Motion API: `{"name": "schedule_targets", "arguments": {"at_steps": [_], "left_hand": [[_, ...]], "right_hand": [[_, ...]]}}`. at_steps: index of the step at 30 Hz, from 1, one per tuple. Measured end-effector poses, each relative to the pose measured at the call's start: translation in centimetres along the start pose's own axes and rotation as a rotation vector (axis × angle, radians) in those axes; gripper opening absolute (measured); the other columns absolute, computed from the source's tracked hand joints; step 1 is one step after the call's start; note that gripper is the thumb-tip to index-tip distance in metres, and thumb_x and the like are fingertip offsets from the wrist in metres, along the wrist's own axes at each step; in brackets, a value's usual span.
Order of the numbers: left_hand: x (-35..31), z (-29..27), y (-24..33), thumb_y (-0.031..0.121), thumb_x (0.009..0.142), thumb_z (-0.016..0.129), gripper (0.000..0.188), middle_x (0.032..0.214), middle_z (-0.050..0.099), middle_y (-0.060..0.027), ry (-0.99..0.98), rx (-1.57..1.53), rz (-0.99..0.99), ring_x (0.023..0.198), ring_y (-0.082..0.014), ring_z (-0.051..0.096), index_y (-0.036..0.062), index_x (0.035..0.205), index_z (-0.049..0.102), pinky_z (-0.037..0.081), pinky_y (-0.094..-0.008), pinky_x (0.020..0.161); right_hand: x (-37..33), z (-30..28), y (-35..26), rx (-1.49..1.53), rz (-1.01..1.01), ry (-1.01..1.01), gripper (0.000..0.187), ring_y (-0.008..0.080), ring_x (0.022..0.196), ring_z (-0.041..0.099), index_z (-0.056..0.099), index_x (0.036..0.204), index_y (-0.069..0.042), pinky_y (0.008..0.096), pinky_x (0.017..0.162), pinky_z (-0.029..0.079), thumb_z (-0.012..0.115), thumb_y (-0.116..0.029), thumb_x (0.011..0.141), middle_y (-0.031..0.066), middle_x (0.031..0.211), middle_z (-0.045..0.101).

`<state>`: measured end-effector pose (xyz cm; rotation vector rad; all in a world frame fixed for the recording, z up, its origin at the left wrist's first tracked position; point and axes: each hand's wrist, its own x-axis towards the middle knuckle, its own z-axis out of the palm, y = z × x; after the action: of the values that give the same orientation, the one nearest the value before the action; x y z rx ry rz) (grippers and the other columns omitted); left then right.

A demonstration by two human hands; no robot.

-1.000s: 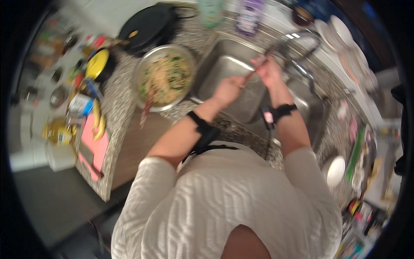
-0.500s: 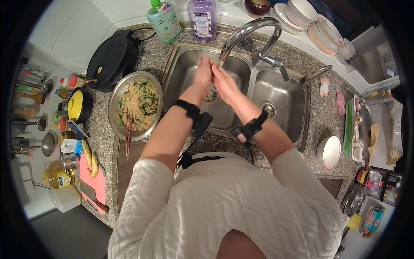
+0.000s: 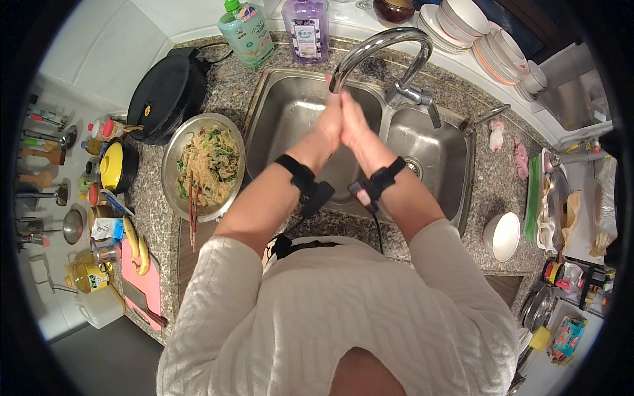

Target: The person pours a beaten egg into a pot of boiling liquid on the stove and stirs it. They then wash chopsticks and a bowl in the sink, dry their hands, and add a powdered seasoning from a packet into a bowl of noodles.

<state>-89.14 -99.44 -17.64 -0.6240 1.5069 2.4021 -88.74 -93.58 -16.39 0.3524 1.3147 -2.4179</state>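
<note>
My left hand [image 3: 330,122] and my right hand [image 3: 353,125] are pressed palm to palm over the left basin of a steel double sink [image 3: 290,109], right under the spout of the curved chrome faucet [image 3: 380,46]. Neither hand holds anything. Both wrists wear black straps. A metal bowl of noodles with greens [image 3: 203,165] sits on the granite counter [image 3: 492,178] left of the sink, with chopsticks [image 3: 193,214] leaning on its near rim.
A green soap bottle [image 3: 246,30] and a purple bottle [image 3: 306,26] stand behind the sink. A black lidded pan [image 3: 160,92] is at the left, stacked white dishes [image 3: 482,33] at the back right, a white bowl [image 3: 502,235] at the right, bananas [image 3: 137,245] near a pink board.
My hands moved from near the faucet handle, holding a thin utensil, to the left basin under the spout and came together. The view shifted and steadied over the sink.
</note>
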Motion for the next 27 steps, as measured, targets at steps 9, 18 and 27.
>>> {"name": "schedule_targets", "arguments": {"at_steps": [9,18,27], "left_hand": [[1.8,-2.6,2.8,0.063,0.099,0.042,0.062,0.104,0.057,-0.0111,0.174,-0.139,-0.140,0.095,-0.0271,0.054,0.0038,0.112,0.053,0.046,-0.0476,0.089],[-0.1,-1.9,3.4,0.064,0.099,0.040,0.062,0.089,0.054,-0.0039,0.264,-0.027,-0.041,0.073,-0.0186,0.050,0.0059,0.116,0.053,0.045,-0.0385,0.063],[-0.5,-4.0,-1.0,0.043,0.103,0.040,0.065,0.137,0.053,-0.0204,0.064,0.758,0.553,0.123,-0.0342,0.055,0.0033,0.152,0.025,0.045,-0.0394,0.100]], "right_hand": [[-0.6,-0.5,3.4,-0.013,0.059,-0.200,0.046,0.0168,0.119,0.052,0.048,0.142,-0.011,0.0329,0.103,0.039,0.044,-0.039,0.106,0.0037,0.135,0.056],[0.5,-1.7,3.0,-0.336,-0.202,-0.131,0.026,0.0121,0.083,0.064,0.064,0.121,-0.003,0.0303,0.072,0.052,0.053,-0.018,0.103,0.0033,0.097,0.069],[4.4,-3.1,1.8,-0.565,-0.561,0.040,0.017,0.0285,0.077,0.071,0.062,0.104,0.001,0.0393,0.073,0.054,0.054,-0.009,0.095,0.0188,0.088,0.071]]}}
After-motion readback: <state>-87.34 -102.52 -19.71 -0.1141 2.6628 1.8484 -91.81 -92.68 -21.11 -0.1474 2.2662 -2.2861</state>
